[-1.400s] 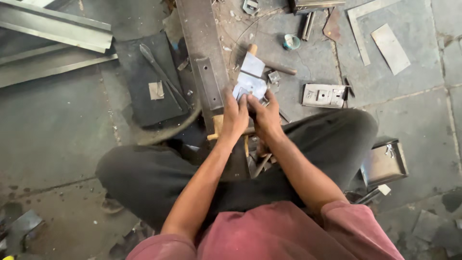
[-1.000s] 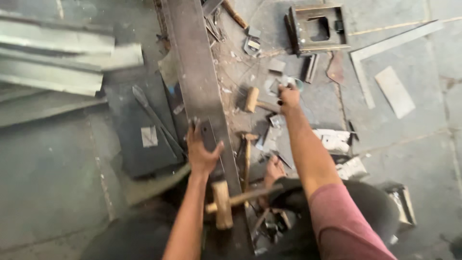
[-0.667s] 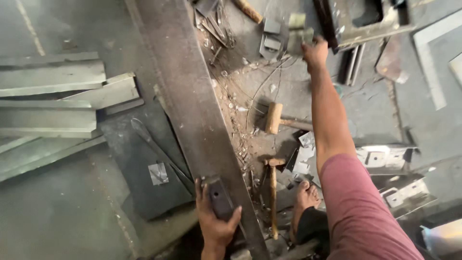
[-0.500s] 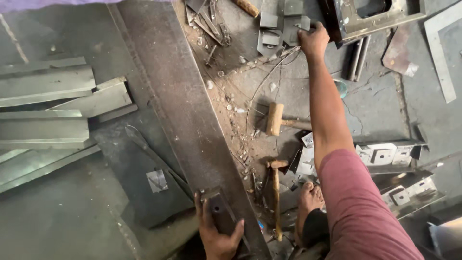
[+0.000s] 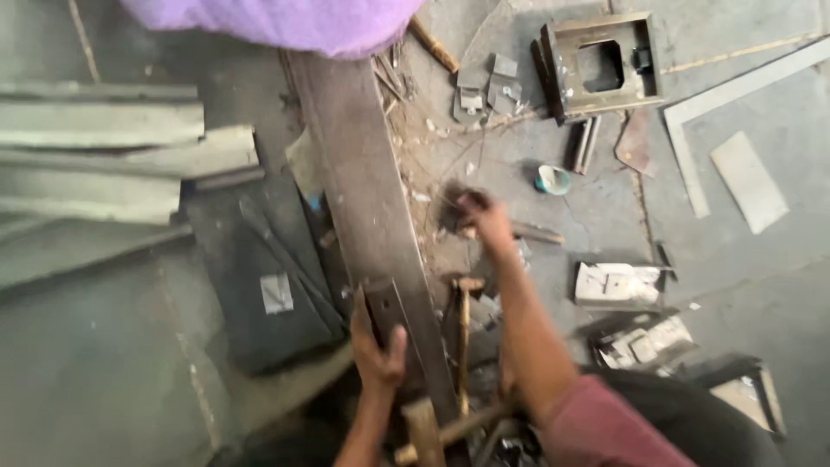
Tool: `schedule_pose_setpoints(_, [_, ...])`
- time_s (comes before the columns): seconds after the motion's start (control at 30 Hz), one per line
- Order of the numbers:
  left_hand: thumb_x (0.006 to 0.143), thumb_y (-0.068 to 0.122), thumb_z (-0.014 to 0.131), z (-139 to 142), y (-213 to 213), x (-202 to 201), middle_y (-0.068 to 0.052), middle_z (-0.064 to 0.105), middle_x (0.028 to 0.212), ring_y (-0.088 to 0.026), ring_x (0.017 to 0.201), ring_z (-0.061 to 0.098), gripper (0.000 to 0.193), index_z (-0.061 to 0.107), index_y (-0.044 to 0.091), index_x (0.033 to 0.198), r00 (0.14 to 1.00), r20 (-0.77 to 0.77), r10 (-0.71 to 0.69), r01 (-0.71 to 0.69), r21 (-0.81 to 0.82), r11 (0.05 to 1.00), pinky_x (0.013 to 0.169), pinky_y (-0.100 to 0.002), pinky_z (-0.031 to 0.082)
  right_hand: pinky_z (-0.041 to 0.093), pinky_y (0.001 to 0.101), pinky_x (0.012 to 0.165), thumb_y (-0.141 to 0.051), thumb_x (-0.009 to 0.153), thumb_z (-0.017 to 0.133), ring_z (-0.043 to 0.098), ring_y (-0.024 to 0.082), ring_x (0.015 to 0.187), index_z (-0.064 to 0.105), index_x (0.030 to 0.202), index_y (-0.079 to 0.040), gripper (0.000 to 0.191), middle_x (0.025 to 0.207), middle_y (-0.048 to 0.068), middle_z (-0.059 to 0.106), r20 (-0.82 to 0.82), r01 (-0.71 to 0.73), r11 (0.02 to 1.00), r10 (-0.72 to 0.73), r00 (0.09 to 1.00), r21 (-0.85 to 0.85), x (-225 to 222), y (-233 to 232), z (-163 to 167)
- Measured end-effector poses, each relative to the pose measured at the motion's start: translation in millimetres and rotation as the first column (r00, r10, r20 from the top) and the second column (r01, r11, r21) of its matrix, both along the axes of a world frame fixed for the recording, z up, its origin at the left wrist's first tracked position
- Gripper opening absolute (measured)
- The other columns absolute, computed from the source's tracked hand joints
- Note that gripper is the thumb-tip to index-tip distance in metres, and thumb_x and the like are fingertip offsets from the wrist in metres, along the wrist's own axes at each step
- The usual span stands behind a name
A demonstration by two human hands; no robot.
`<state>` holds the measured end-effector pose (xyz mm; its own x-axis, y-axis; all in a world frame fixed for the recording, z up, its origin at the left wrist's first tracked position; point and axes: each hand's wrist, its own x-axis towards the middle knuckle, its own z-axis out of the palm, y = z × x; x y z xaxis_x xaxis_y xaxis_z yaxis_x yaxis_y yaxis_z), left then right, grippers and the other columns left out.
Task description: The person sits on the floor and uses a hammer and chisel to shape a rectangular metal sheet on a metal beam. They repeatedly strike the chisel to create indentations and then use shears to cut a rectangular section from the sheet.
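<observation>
We are looking down at a long rusty steel beam [image 5: 367,199] running up the floor [image 5: 95,363], and it is dominating the scene. Left of it, pale metal sections [image 5: 104,164] are lying stacked, and a dark plate [image 5: 259,285] is sitting just beside the beam. At the top, purple cloth [image 5: 277,22] is cutting across the view. Up right, a square metal frame [image 5: 601,65] is resting on the floor, with a long flat strip [image 5: 735,95] angling away beside it.

Now the hands. Our left hand [image 5: 376,350] is pressing down on a small dark block [image 5: 385,311] lying on the beam, fingers curled over its near end and thumb up along its right edge. Our right hand [image 5: 484,216] is reaching out over the debris just right of the beam, and it is blurring badly; it seems to be closing around something dark, but we cannot tell what.

Between the arms, a hammer [image 5: 465,337] is lying on the floor with its head pointing away. A small teal cup [image 5: 552,180] is sitting near the right hand, and white fittings [image 5: 618,284] are lying further right.
</observation>
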<state>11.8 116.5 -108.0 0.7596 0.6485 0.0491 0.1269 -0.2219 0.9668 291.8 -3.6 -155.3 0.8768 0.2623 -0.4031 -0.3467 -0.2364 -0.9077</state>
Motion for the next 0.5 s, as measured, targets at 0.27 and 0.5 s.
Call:
schedule_pose_setpoints(0.27, [0.107, 0.009, 0.048, -12, -26, -20, -0.021, 0.07, 0.123, -0.042, 0.115, 0.067, 0.026, 0.067, 0.002, 0.122, 0.959, 0.033, 0.282, -0.281, 0.229, 0.932, 0.103, -0.043, 0.051, 0.049, 0.0476, 0.096, -0.049, 0.088, 0.078, 0.059, 0.046, 0.119, 0.04, 0.146, 0.006, 0.089, 0.13, 0.03, 0.06, 0.285, -0.027, 0.921, 0.148, 0.947, -0.388, -221, 37, 93])
schedule_pose_setpoints(0.5, [0.11, 0.014, 0.046, -6, -23, -10, -0.022, 0.066, 0.116, -0.041, 0.109, 0.065, 0.025, 0.063, -0.002, 0.119, 0.943, 0.091, 0.32, -0.327, 0.085, 0.941, 0.098, -0.045, 0.052, 0.052, 0.0482, 0.094, -0.049, 0.073, 0.086, 0.064, 0.046, 0.114, 0.035, 0.146, 0.0, 0.102, 0.122, 0.033, 0.063, 0.333, -0.029, 0.919, 0.172, 0.927, -0.393, -228, 29, 121])
